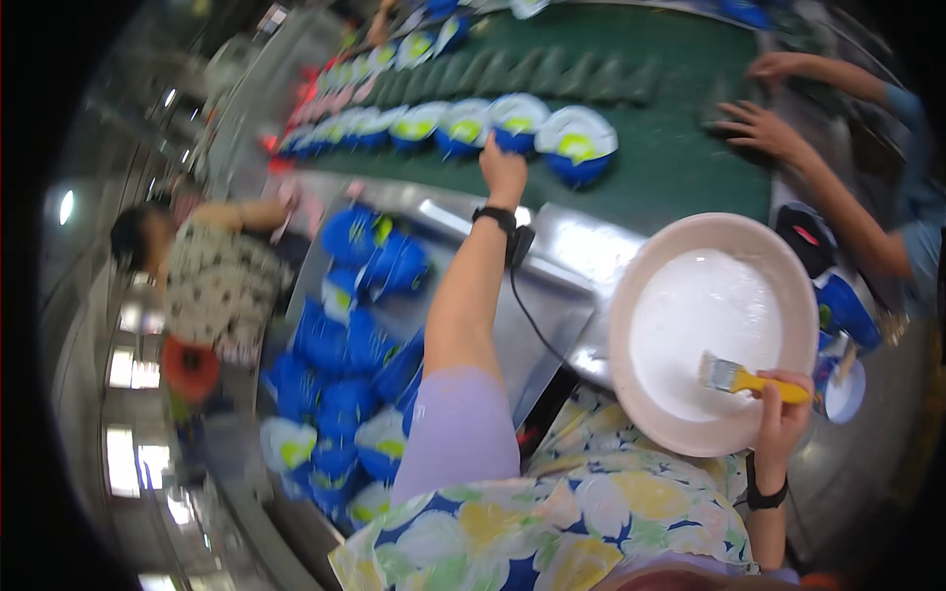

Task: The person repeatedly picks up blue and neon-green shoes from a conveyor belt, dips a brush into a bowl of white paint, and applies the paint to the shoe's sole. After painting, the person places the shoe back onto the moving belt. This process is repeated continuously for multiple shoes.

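My left hand (505, 175) reaches over a green belt (680, 148), fingers closed at the lower edge of a blue, white and lime piece (518, 120) that looks like a shoe upper. A similar piece (577, 146) lies just right of it, the rightmost in a row. My right hand (780, 426) grips the yellow handle of a flat paintbrush (774, 384). The bristles hang over white liquid (705, 315) in a wide pale pink basin (631, 394). Blur hides the exact contact of my left fingertips.
A metal tray (552, 369) at left holds heaped blue pieces (345, 340). Dark green sole-like shapes (522, 74) line the belt. Another person's hands (774, 123) work at right; a person (222, 266) sits at left. A cable (527, 307) hangs beside my left arm.
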`<move>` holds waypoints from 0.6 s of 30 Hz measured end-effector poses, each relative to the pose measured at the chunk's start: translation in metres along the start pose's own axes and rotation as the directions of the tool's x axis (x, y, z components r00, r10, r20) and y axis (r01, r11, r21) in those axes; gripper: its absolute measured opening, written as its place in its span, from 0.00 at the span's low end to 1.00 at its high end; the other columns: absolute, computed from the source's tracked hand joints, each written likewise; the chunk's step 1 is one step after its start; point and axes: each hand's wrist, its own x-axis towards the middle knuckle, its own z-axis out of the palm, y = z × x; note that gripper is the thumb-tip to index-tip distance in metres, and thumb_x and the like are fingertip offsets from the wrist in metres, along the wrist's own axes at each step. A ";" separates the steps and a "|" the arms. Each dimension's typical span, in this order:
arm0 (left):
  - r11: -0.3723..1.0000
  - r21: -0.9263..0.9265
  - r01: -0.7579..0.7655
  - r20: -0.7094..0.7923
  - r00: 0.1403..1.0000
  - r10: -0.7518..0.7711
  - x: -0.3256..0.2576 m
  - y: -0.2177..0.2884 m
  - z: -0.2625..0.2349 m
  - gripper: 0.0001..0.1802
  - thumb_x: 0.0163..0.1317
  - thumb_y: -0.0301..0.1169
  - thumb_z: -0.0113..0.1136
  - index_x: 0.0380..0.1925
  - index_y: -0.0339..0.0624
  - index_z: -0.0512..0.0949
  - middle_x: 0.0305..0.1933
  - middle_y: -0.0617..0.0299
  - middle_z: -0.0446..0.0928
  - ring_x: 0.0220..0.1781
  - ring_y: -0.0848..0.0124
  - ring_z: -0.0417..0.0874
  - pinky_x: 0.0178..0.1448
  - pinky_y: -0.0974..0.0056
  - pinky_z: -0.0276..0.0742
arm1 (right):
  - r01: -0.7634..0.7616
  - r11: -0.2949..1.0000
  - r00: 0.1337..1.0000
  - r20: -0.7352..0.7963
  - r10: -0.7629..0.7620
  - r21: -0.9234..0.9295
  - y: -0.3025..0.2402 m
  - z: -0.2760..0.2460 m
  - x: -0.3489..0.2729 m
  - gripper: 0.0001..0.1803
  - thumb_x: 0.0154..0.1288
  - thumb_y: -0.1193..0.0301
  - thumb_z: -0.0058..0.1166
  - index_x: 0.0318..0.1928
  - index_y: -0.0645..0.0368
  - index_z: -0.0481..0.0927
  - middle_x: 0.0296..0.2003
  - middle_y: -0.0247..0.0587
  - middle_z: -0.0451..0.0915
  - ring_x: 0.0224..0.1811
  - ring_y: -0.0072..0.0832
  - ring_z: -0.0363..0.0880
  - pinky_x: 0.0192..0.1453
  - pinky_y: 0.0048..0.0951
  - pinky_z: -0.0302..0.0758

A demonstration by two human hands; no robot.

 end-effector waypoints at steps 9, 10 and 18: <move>0.558 0.807 -0.196 0.359 0.912 -0.200 -0.120 -0.078 -0.282 0.51 0.45 0.41 0.75 0.70 0.54 0.60 0.70 0.48 0.61 0.71 0.45 0.61 0.64 0.38 0.68 | 0.107 0.993 0.993 0.039 -0.109 0.046 0.003 0.012 -0.007 0.11 0.73 0.74 0.50 0.51 0.62 0.68 0.46 0.46 0.78 0.45 0.28 0.79 0.50 0.26 0.79; 0.521 0.824 -0.220 0.298 0.952 -0.069 -0.134 -0.116 -0.299 0.44 0.46 0.28 0.71 0.65 0.47 0.62 0.64 0.50 0.64 0.65 0.46 0.66 0.58 0.40 0.75 | 0.090 0.993 0.993 0.076 -0.095 0.073 0.001 0.017 -0.005 0.10 0.74 0.73 0.50 0.51 0.62 0.69 0.46 0.45 0.78 0.45 0.26 0.79 0.49 0.25 0.78; 0.928 0.352 0.124 0.115 0.978 -0.174 -0.112 -0.074 -0.301 0.25 0.50 0.31 0.71 0.48 0.37 0.73 0.46 0.52 0.76 0.52 0.57 0.78 0.49 0.54 0.79 | 0.179 0.983 0.977 0.109 -0.183 0.042 0.005 0.017 -0.005 0.08 0.73 0.74 0.51 0.49 0.62 0.70 0.45 0.42 0.78 0.44 0.24 0.79 0.48 0.23 0.79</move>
